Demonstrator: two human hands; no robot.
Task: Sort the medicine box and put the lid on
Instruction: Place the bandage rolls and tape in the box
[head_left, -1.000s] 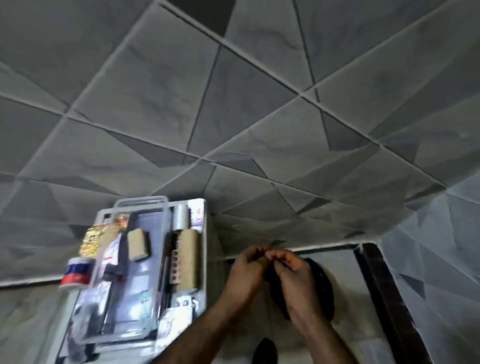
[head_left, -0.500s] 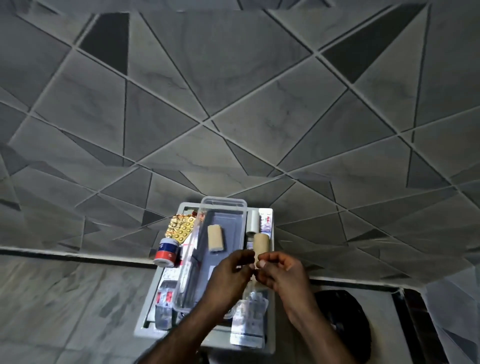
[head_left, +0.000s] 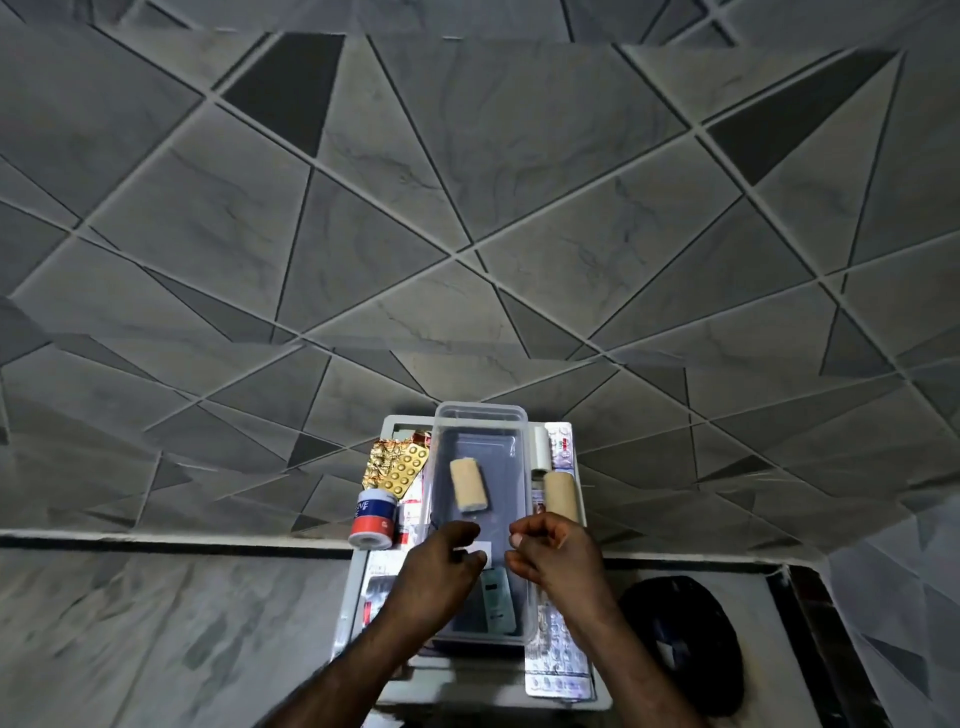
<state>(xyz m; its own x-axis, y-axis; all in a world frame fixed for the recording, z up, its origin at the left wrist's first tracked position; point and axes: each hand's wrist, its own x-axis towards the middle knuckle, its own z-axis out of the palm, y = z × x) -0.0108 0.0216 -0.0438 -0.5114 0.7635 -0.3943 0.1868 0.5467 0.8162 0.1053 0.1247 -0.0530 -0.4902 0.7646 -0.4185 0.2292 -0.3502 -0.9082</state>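
At the left edge of the medicine box (head_left: 387, 431), a red, white and blue tub (head_left: 372, 525) stands half over the rim, with a gold pill strip (head_left: 396, 465) leaning just behind it. A careless brush of the arm could, I think, tip the tub onto the tiled floor (head_left: 208, 234). The clear inner tray (head_left: 480, 415) sits along the middle of the box and holds one tan bandage roll (head_left: 468, 484) near its far end. The left hand (head_left: 439, 571) hovers over the tray's near half, fingers curled, pinching a small white piece (head_left: 478, 549); it is too small to name. Released from this height it may flutter past the tray into the clutter below. The right hand (head_left: 553, 558) is beside it, fingers loosely curled and apparently holding nothing. A second tan roll (head_left: 560, 496) lies along the box's right edge. No lid is clearly visible.

Half a second ago the two hands met fingertip to fingertip over the box; now they have parted, and the view has shifted so the box sits more centrally.
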